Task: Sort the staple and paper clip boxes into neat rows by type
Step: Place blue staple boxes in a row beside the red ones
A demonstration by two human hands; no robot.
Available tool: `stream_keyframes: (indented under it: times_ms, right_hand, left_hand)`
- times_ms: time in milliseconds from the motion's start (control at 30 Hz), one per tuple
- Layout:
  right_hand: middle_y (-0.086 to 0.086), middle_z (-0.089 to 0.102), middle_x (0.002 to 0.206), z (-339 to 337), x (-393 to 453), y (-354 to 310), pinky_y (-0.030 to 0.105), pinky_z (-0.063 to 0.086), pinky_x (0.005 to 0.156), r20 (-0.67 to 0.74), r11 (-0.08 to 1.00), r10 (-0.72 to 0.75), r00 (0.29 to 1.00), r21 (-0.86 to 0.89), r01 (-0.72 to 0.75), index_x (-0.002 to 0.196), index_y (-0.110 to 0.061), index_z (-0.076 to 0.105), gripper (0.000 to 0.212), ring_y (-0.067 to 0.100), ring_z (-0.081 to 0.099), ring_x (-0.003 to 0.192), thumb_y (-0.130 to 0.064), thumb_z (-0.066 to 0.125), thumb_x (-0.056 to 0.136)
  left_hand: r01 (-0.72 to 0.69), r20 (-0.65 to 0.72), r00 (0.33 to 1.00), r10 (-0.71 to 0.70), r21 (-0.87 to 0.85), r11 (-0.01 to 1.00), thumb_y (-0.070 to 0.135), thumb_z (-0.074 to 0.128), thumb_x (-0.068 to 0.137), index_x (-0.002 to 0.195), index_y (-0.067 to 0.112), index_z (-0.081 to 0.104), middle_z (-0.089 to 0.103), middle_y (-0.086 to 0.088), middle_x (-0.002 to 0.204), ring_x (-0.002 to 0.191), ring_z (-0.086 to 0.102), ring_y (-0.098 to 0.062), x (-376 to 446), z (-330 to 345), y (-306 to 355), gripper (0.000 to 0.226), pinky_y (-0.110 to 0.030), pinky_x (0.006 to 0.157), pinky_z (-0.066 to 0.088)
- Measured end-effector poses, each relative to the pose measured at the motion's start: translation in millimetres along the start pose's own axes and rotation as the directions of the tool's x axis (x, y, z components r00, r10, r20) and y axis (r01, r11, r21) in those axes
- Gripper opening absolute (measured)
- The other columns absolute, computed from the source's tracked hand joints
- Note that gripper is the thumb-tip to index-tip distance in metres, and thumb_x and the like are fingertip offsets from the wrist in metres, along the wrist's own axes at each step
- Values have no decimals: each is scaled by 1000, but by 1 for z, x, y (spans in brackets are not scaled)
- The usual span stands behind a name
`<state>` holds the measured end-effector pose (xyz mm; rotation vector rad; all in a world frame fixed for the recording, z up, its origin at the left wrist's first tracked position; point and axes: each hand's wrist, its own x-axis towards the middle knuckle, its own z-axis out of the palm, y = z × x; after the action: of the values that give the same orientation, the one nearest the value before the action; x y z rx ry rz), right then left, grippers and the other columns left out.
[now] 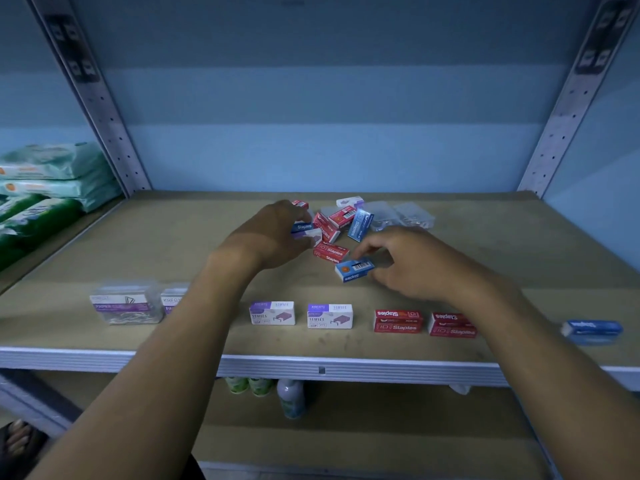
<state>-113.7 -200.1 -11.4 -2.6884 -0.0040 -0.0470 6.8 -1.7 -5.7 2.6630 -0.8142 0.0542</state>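
Blue staple box (pixel 355 270) is pinched by the right hand (pixel 405 263), boxes are gripped by the left hand (pixel 273 233); the pile at twelve o'clock (pixel 334 225) could be scattered.

Matt wooden shelf board (pixel 138 244), ribbed metal front edge (pixel 311 367) — clear glossy plastic clip boxes (pixel 126 303).

Left arm (pixel 194 306) hides most of the second clip box (pixel 172 299), and the far-right blue box (pixel 592 331) is blurred, label unreadable.

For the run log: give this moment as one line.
left hand: grips white box | right hand: pinches blue box | pile unsorted
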Motion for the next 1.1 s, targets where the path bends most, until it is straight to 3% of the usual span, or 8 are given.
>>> stream_keyframes:
  times_ms: [167,400,667,800,1100]
  right_hand:
    - [-11,59,127,7,9,1,34,49,95,31,1000,-1,1000,2,1,112,-42,66,33,12,57,108,-20,64,88]
    - [-11,63,123,11,21,-5,32,52,91,62,1000,4,998,-26,-2,112,-42,67,38,11,59,102,-13,63,87]
    - [-12,65,113,11,22,-6,30,54,84,35,999,8,999,-38,-6,107,-40,70,32,8,60,93,-15,69,86]
    - [-11,66,108,10,20,-4,29,54,83,21,999,24,999,-37,-23,105,-37,72,25,6,60,89,-22,72,85]
    - [-17,71,91,6,13,-1,15,45,68,-18,997,42,999,68,-41,101,-35,75,17,-3,62,77,-30,74,84]
  left_hand:
    - [7,13,1000,-7,1,1000,40,54,96,136,23,54,49,-4,144,126,49,-23,11,7,-4,43,-28,90,39]
    - [-19,4,1000,19,-4,1000,38,61,93,131,23,59,53,-3,140,121,54,-22,21,12,-12,41,-30,92,44]
    - [-48,-42,998,45,-63,997,27,68,89,119,25,67,63,-1,126,97,56,-13,24,12,-17,30,-25,76,46]
    - [-52,-51,998,46,-124,991,20,67,89,112,23,70,68,-1,118,97,63,-19,20,10,-18,24,-33,83,53]
    - [-53,-75,996,40,-182,982,15,73,85,103,25,72,67,4,119,77,56,-6,14,4,-21,21,-12,56,37]
